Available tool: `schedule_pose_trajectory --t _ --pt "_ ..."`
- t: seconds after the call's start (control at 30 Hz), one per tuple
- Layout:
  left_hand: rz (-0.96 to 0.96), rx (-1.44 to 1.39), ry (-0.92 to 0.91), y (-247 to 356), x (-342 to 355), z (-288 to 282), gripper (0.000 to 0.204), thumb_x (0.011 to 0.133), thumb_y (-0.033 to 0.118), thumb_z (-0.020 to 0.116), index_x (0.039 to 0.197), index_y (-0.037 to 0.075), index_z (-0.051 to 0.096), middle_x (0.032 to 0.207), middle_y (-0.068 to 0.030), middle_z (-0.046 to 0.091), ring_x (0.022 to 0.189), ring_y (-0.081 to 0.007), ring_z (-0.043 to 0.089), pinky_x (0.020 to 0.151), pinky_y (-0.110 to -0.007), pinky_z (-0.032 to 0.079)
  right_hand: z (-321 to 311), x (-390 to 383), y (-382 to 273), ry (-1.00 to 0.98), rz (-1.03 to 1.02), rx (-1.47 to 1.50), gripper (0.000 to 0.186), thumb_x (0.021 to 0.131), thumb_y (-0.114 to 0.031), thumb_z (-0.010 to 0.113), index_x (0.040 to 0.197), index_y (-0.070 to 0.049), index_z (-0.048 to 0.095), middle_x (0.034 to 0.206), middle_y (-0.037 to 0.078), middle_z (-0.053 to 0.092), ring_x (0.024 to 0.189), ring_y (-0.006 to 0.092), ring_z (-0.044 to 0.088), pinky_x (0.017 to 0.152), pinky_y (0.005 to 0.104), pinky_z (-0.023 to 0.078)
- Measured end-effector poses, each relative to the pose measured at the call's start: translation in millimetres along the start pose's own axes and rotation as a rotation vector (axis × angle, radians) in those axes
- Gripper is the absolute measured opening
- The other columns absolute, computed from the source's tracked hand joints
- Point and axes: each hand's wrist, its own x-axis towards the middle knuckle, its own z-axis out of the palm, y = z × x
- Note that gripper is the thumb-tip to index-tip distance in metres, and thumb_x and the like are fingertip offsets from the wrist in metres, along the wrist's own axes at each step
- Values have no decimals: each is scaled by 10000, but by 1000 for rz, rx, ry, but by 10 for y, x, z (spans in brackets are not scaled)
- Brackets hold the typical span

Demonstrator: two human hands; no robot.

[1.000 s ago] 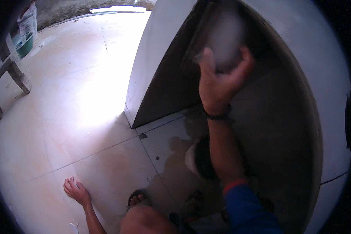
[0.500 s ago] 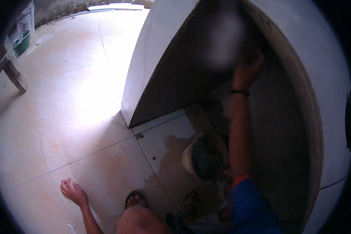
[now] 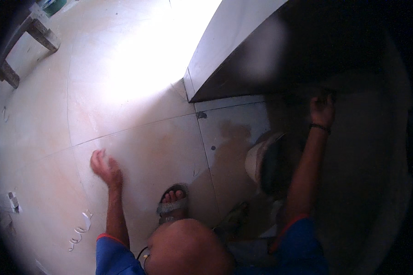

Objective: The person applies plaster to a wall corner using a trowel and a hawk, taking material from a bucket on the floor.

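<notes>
Out over the pale tiled floor, my left hand hovers with loosely bent fingers, apart and holding nothing. My right hand reaches into the shadow of a dark recess, a dark bracelet at its wrist. Its fingertips fade into the darkness, so whether they hold or touch anything is hidden. Nearer to me, left of my right forearm, a pale bucket with dark contents stands on the floor, partly lost in shadow.
A white-faced panel with a curved dark edge borders the recess. My sandalled foot is beside my knee. A wooden stool or bench and a green basin are at the far left. Curled white scraps lie near left.
The view has tilted down and turned right. My right hand has come down from high inside the recess to near its floor. My left hand has moved forward, still empty.
</notes>
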Motion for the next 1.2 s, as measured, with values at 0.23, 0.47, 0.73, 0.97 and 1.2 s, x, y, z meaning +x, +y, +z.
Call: schedule_pose_trajectory --t 0.23,0.47,0.73,0.97,1.2 --pt "226 -222 -485 1537 -126 597 587 780 190 659 1298 36 430 1358 -223 367 1285 -450 289 1075 -556 189 112 -1305 -746 -523 329 1399 312 989 -235 427 1220 -51 526 1153 110 609 1001 255 580 797 393 503" --pt "277 -248 -531 2066 36 993 635 779 209 668 1319 13 396 1380 -259 302 1286 -494 245 1060 -599 181 567 -2437 -927 -292 778 1327 375 937 -203 509 1286 -67 487 1279 92 550 1141 261 531 961 447 432" --pt "327 -46 -615 2109 13 1190 738 823 373 641 1390 15 333 1485 -250 184 1365 -505 107 1089 -611 117 748 -2899 -514 -373 849 1488 344 972 -184 450 1280 -40 497 1303 122 541 1208 274 494 1020 452 386" --pt "353 -79 -578 2309 -8 1372 809 837 463 609 1422 10 283 1515 -235 137 1378 -514 49 1083 -640 74 712 -2951 -462 -327 882 1406 386 916 -201 535 1284 -91 498 1291 104 546 1171 266 517 931 451 454" --pt "385 -67 -567 2318 -17 1421 782 842 482 595 1418 35 311 1520 -230 117 1377 -517 45 1075 -654 76 595 -2956 -473 -393 833 1574 353 959 -155 466 1280 -10 494 1321 146 522 1240 270 473 1063 459 348"
